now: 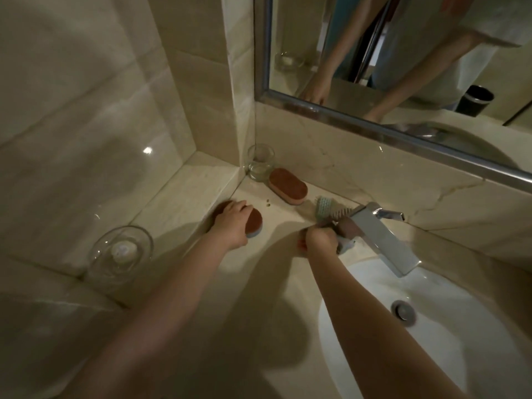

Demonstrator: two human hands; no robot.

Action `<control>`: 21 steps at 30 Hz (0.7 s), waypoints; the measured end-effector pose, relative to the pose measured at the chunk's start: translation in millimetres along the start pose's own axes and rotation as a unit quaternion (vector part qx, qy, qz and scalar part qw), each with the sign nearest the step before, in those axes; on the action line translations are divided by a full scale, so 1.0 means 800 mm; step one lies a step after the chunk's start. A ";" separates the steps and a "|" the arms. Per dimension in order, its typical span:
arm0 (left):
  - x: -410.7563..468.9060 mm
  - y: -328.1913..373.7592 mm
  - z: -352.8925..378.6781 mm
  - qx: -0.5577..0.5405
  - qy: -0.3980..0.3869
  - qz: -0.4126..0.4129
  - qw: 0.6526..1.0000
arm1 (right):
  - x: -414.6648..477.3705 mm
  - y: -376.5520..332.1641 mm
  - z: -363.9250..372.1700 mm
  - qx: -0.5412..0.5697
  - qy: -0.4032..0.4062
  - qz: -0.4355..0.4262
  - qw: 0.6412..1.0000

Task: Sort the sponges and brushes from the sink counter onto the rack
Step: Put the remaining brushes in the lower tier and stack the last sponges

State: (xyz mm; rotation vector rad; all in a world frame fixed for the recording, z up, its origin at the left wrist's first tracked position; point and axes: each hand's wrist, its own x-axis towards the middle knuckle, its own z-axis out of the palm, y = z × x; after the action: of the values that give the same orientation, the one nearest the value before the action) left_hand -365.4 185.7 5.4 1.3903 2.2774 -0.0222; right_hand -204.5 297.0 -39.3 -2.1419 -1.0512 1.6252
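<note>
Two hands, both loaded. Your right hand [319,239] is fisted round brush handles just left of the faucet [383,237], at the rim of the white basin [449,341]. The teal brush [324,205] points away from you toward the wall, with stiff plastic bristles. A second brush [342,212] lies beside it, its details unclear. Your left hand [231,223] covers the near sponge [254,223], fingers curled over its brown scourer top, blue foam beneath; its long axis runs left-right under your palm. The far sponge [288,189], oval, brown over pink, lies beyond your knuckles, nearer your left hand, slanting toward the faucet. A glass tumbler [260,162] stands just beside its far end. No rack in view.
</note>
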 end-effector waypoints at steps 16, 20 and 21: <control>-0.010 0.022 -0.001 -0.140 0.096 -0.072 0.983 | -0.049 -0.003 -0.020 -0.103 -0.124 -0.143 0.976; -0.033 0.057 -0.022 -0.296 0.139 -0.071 0.942 | -0.071 -0.014 -0.053 -0.076 -0.120 -0.206 0.968; -0.038 0.067 -0.027 -0.320 0.154 -0.066 0.933 | -0.078 -0.017 -0.064 -0.059 -0.119 -0.219 0.967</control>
State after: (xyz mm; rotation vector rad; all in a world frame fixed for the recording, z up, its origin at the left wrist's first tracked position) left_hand -317.1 191.5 48.7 0.9354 2.2990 0.8711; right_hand -170.7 276.0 31.7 -1.6390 -1.5959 1.6529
